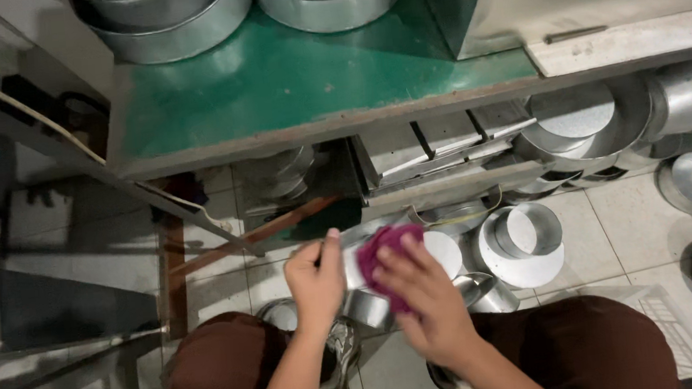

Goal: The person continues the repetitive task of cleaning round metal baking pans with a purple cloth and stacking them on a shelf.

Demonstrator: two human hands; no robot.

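My left hand [317,280] grips the edge of a round metal baking pan [442,249] held over my lap. My right hand [422,296] presses a magenta cloth [384,249] against the pan's flat surface. Both hands sit low in the middle of the view, between my brown-clad knees. A smaller metal pan [368,308] lies just beneath my hands on the tiled floor.
A green-topped table [294,82] carries large round metal tins [181,25] at the back. Under it stand stacked trays [442,144] and more pans. Several round tins [525,241] lie on the white tiled floor at right. A dark metal frame [50,245] fills the left.
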